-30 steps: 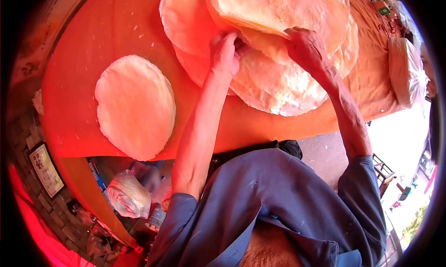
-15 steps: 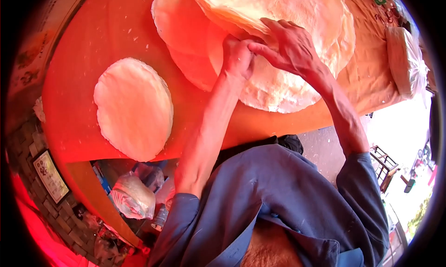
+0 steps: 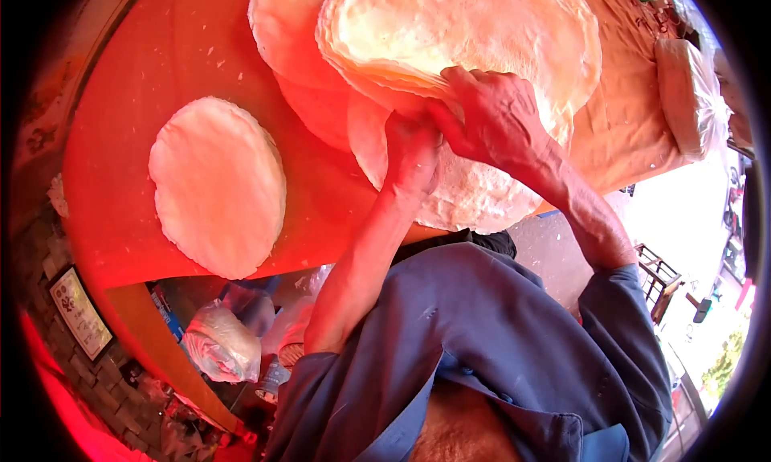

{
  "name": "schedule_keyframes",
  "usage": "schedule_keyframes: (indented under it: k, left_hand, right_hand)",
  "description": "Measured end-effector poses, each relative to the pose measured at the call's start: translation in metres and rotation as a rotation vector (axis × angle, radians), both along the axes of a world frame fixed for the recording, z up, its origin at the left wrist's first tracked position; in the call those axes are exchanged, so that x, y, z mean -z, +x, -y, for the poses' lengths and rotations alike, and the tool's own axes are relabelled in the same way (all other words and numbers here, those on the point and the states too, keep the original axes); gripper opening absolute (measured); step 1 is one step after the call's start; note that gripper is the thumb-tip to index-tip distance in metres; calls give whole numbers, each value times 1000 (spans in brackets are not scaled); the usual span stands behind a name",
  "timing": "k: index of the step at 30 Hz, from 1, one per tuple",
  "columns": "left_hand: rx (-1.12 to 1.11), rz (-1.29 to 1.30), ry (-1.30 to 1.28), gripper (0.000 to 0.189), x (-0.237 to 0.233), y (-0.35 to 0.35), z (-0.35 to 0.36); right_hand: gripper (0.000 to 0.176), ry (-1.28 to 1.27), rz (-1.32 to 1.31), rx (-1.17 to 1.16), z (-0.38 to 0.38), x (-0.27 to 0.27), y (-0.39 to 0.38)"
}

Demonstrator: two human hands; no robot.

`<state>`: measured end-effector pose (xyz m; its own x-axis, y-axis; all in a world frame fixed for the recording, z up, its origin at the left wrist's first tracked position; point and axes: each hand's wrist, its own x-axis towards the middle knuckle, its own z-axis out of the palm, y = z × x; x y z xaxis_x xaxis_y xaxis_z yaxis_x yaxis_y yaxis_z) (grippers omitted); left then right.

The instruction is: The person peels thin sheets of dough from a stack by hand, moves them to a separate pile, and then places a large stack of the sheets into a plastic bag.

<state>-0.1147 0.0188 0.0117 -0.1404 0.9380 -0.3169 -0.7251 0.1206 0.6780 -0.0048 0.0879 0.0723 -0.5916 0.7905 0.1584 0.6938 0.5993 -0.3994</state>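
Several thin round flatbreads lie in an overlapping stack (image 3: 450, 20) at the top of the orange-red table. Over the stack's near side, my right hand (image 3: 502, 112) has its fingers curled on the edge of the upper layers. My left hand (image 3: 414, 150) is closed beside it, its fingers slightly blurred and pinching at the layers' edge. The two hands touch near the thumbs. Exactly how many layers they grip is hidden. A single flatbread (image 3: 218, 187) lies flat to the left, apart from the stack.
The orange-red table (image 3: 317, 197) has a curved left rim and white flecks. A plastic-wrapped white bundle (image 3: 683, 100) sits at its right end. Below the near edge are plastic bags (image 3: 221, 341) and a can (image 3: 273, 380). A metal-framed stand (image 3: 658, 281) is at the right.
Both hands have come nearer my body, and the upper layers' near edge is drawn down with them. The whole view has shifted a little, so the lone flatbread appears further left.
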Motion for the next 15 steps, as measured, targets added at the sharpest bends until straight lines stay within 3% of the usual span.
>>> schedule_keyframes:
  k: [3,6,7,11,15]
  left_hand:
    - [24,47,-110,27,-9,-1,9]
    - [17,108,-117,25,10,-4,21]
    - [28,88,-163,25,13,-9,27]
    - [-37,32,-293,29,29,-15,37]
    - [-27,45,-314,33,39,-27,44]
  right_hand:
    - [26,-4,50,-35,-11,-2,6]
    - [3,81,-14,-141,-50,6,31]
    - [6,-103,205,70,-62,-28,32]
    - [27,422,-123,378,-126,-92,76]
    - [24,657,71,282,-116,-181,88]
